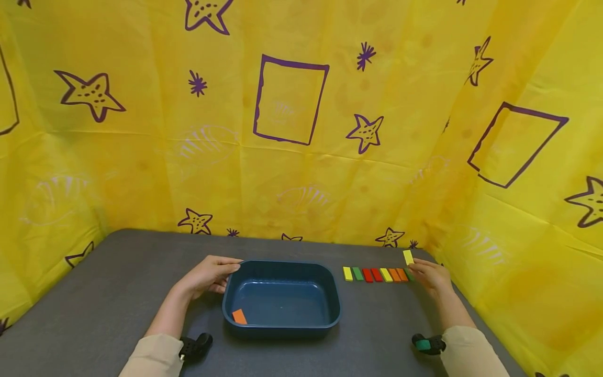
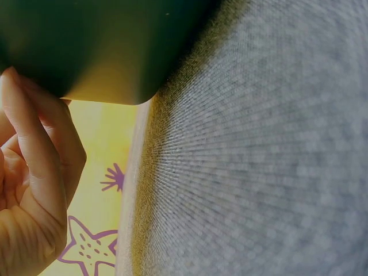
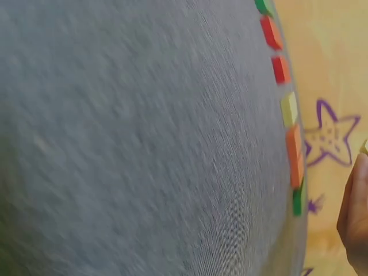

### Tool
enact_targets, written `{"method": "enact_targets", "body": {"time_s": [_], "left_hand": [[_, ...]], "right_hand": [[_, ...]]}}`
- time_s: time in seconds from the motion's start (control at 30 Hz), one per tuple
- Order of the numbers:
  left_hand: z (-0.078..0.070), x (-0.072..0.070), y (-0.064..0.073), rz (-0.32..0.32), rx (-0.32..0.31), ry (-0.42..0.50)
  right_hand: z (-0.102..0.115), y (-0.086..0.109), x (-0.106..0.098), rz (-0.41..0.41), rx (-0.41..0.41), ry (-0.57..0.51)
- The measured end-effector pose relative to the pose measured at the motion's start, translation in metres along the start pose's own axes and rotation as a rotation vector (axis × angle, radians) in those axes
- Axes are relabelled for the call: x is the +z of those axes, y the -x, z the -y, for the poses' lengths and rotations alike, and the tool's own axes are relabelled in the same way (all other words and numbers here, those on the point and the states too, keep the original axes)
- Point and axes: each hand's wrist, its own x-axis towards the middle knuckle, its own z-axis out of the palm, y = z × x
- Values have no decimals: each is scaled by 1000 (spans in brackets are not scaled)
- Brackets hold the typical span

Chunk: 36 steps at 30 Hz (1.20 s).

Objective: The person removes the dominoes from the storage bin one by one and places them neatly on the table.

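Observation:
A dark blue plastic tub stands on the table, with one orange block leaning in its near left corner. My left hand grips the tub's rim at the far left corner; the left wrist view has its fingers against the tub wall. Over on the right, my right hand pinches a yellow block between thumb and fingertips, raised above the right end of a row of blocks. That row holds yellow, green, red and orange blocks; the hand partly covers its last green block.
The dark grey table carries the tub and the block row, which lies right of the tub near the back edge. A yellow curtain with purple drawings hangs behind the table and along its sides.

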Motion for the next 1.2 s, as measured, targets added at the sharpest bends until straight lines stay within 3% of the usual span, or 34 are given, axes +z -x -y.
{"method": "enact_targets", "body": {"time_s": [0.33, 0.67, 0.97, 1.2], "left_hand": [[-1, -1, -2, 17, 12, 2], [-3, -2, 0, 10, 10, -2], [-2, -2, 1, 8, 6, -2], [0, -1, 0, 18, 11, 1]], "right_hand": [[-6, -7, -31, -54, 29, -89], [-7, -12, -35, -128, 115, -96], [-6, -9, -29, -227, 108, 31], [-15, -19, -33, -289, 125, 64]]}}
